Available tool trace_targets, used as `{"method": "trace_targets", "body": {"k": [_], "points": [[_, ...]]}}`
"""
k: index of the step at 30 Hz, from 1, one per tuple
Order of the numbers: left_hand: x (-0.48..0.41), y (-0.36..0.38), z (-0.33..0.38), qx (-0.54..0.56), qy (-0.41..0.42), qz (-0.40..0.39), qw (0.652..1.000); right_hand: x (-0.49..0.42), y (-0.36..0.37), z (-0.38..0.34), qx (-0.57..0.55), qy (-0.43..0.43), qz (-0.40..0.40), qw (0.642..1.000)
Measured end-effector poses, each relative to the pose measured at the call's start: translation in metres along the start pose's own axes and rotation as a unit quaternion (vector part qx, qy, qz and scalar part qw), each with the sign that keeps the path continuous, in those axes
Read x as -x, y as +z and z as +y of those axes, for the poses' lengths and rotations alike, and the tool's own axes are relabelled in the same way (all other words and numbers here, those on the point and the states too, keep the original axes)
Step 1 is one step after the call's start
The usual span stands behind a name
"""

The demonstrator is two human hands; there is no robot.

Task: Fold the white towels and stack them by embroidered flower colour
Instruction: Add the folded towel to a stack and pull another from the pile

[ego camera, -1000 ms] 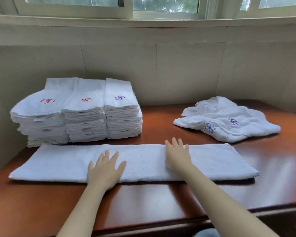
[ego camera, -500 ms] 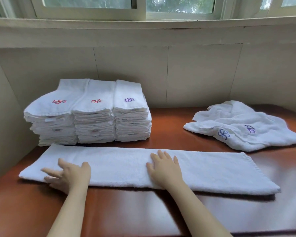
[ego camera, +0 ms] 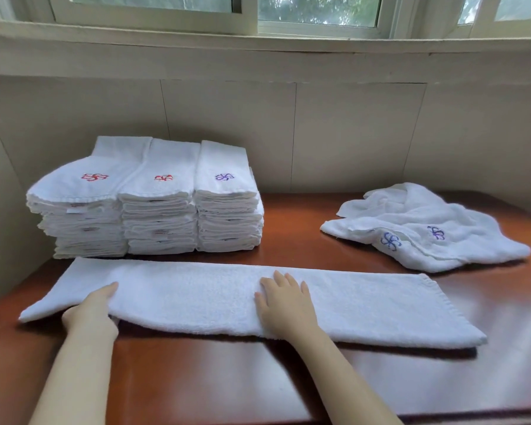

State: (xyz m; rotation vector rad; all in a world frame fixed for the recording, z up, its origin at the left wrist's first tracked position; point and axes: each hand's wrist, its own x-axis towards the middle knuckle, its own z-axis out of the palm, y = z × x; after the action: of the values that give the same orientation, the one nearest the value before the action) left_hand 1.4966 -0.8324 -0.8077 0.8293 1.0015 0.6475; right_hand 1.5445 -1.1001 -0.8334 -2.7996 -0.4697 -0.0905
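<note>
Three stacks [ego camera: 154, 207] are standing folded at rear left; a heap [ego camera: 426, 228] is waiting at right. The towel [ego camera: 196, 296] is lying strip-folded on the table [ego camera: 227, 378], left hand [ego camera: 89, 308] pinching its near edge, right hand [ego camera: 285, 305] pressing flat, fingers straight

A long white towel [ego camera: 212, 299], folded lengthwise into a narrow strip, lies across the front of the table [ego camera: 196, 378]. Its near edge is lifted slightly toward the left end, where the left hand [ego camera: 89, 314] grips it, and the right hand [ego camera: 285, 305] lies flat on its middle. Just behind its left half three piles of folded white towels stand side by side: the left stack [ego camera: 74, 210] and middle stack [ego camera: 160, 210] topped with red flowers, the right stack [ego camera: 227, 210] with a purple one. Well apart to the right lies a rumpled heap of unfolded towels [ego camera: 426, 228], showing one blue and one purple flower.
</note>
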Motion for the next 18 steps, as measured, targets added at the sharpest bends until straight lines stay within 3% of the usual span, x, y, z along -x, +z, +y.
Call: {"method": "trace_targets", "body": {"k": [6,9,10,11,13,15,17,18], "points": [[0.007,0.007,-0.006,-0.006,0.124,0.005,0.992,-0.001,-0.004,0.003,-0.022,-0.004,-0.01,1.0],[0.024,0.012,-0.004,-0.114,0.278,-0.057,0.952,0.0,-0.014,0.005,-0.187,0.018,-0.055,0.981],[0.031,0.016,-0.002,-0.173,0.327,-0.081,0.925,0.0,-0.02,0.005,-0.303,0.04,-0.068,0.95],[0.04,0.02,0.0,-0.234,0.367,-0.111,0.894,0.001,-0.028,0.004,-0.435,0.068,-0.077,0.895],[0.066,0.026,-0.002,-0.318,0.427,-0.217,0.818,0.002,-0.041,0.009,-0.641,0.131,-0.075,0.753],[0.094,0.028,-0.012,-0.396,0.463,-0.365,0.704,0.002,-0.049,0.021,-0.747,0.194,-0.083,0.631],[0.114,0.03,-0.028,-0.487,0.458,-0.466,0.579,0.005,-0.053,0.036,-0.792,0.243,-0.089,0.553],[0.12,0.03,-0.034,-0.517,0.441,-0.492,0.544,0.007,-0.055,0.042,-0.802,0.257,-0.091,0.531]]}}
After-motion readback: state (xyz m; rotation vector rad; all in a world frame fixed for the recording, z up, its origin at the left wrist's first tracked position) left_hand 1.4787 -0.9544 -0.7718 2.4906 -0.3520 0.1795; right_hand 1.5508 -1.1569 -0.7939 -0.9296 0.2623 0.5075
